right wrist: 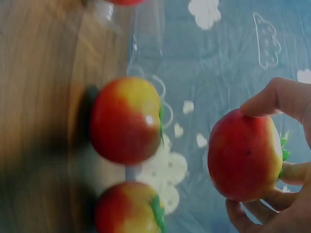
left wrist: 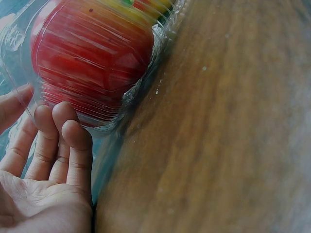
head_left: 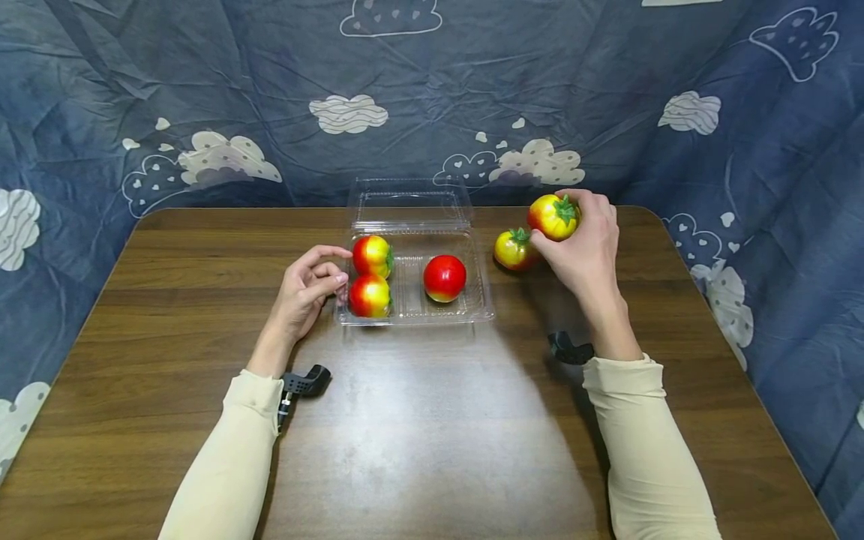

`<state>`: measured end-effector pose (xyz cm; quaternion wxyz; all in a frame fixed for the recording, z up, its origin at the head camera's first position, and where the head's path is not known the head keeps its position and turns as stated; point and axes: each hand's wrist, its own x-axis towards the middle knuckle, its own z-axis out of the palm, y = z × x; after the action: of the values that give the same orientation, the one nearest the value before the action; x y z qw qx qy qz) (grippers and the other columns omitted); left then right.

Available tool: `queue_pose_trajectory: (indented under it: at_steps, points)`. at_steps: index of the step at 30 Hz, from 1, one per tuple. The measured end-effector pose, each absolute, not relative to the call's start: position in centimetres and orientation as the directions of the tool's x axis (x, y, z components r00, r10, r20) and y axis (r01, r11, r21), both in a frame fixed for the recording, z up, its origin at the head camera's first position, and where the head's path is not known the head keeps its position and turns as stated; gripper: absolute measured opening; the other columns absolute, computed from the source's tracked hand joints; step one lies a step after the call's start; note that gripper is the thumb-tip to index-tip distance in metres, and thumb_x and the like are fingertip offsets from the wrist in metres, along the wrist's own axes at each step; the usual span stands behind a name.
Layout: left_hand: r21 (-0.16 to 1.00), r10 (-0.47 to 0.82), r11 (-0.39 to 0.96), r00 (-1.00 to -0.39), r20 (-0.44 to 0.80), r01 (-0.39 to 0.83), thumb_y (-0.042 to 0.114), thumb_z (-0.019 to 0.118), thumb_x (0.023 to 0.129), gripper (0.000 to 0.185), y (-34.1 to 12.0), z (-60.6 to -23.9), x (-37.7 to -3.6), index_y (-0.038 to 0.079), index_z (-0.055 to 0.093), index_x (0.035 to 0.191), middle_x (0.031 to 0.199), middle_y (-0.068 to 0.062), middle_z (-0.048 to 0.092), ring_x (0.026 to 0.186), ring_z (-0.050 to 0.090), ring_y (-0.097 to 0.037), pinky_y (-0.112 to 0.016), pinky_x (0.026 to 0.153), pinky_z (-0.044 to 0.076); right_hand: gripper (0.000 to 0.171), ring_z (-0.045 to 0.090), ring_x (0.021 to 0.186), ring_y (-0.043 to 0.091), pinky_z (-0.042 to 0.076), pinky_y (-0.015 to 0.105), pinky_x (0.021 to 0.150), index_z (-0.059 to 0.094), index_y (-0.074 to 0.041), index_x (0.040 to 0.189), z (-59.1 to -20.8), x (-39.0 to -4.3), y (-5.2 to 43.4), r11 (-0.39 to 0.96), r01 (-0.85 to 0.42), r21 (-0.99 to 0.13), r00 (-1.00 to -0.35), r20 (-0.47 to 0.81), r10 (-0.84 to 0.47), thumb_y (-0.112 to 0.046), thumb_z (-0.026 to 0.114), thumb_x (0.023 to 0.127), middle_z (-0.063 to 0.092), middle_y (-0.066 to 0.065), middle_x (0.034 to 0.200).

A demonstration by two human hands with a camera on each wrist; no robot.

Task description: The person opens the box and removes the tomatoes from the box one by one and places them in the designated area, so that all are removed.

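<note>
Right hand (head_left: 586,251) at 2 o'clock, fingers curled round a tomato (head_left: 553,216), lifted off the tabletop (head_left: 432,420). Left hand (head_left: 307,289) relaxed, fingertips touching tray (head_left: 412,319) at 9 o'clock edge.

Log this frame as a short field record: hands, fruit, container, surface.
left hand: left hand fingertips touch left edge of clear plastic clamshell tray, holding nothing
right hand: right hand holds raised red-yellow toy tomato in a curled-finger grip
loose fruit: one red-yellow toy tomato on table, right of tray
tray contents: two red-yellow tomatoes at left, one red tomato mid-tray
tray lid: open, hinged back
surface: brown wooden table
</note>
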<state>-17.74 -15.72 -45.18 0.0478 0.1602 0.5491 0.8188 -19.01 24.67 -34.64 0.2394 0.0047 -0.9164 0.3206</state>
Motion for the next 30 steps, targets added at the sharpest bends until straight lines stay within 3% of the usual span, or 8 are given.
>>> queue_pose_trajectory:
  at_steps: [14, 30]
  points:
    - [0.915, 0.256, -0.394, -0.944, 0.206, 0.092, -0.01, 0.059, 0.091, 0.035, -15.7, -45.2, -17.7, -0.012, 0.05, 0.124, 0.073, -0.013, 0.06, 0.057, 0.056, -0.022, -0.025, 0.054, 0.053, 0.065, 0.038, 0.126, 0.034, 0.03, 0.051, 0.104, 0.051, -0.008, 0.138, -34.3, -19.2, 30.5, 0.795, 0.077, -0.602, -0.891, 0.315, 0.325, -0.03, 0.076, 0.083, 0.05, 0.017, 0.133]
    - [0.908, 0.251, -0.408, -0.944, 0.215, 0.098, -0.009, 0.061, 0.09, 0.035, -15.7, -45.3, -17.8, -0.012, 0.051, 0.123, 0.073, -0.013, 0.06, 0.057, 0.056, -0.022, -0.025, 0.056, 0.054, 0.07, 0.034, 0.129, 0.036, 0.029, 0.051, 0.105, 0.047, -0.005, 0.142, -36.6, -20.6, 34.0, 0.776, 0.2, -0.598, -0.884, 0.232, 0.406, -0.031, 0.076, 0.083, 0.046, 0.021, 0.136]
